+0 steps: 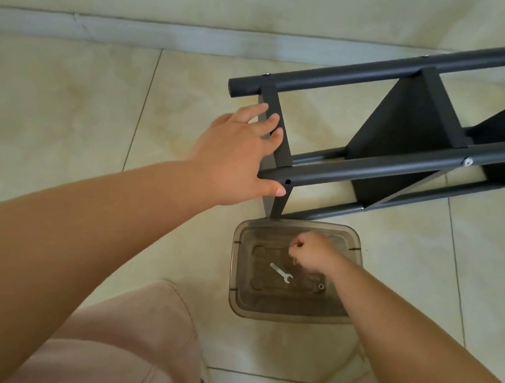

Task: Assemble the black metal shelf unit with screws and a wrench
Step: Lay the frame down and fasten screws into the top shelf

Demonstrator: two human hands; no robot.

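The left hand [239,154] lies with fingers straight across the end panel of the black shelf frame [410,137], thumb under its near tube, mid-frame. The right hand [312,251], lower centre, is curled tight over a clear plastic tub [236,272]; whether it pinches a screw I cannot tell. In the tub lie a small wrench [281,272] and a nut [321,285].

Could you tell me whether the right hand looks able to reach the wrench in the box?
Probably yes: the right hand hovers inside the open box, the wrench lying uncovered just below.
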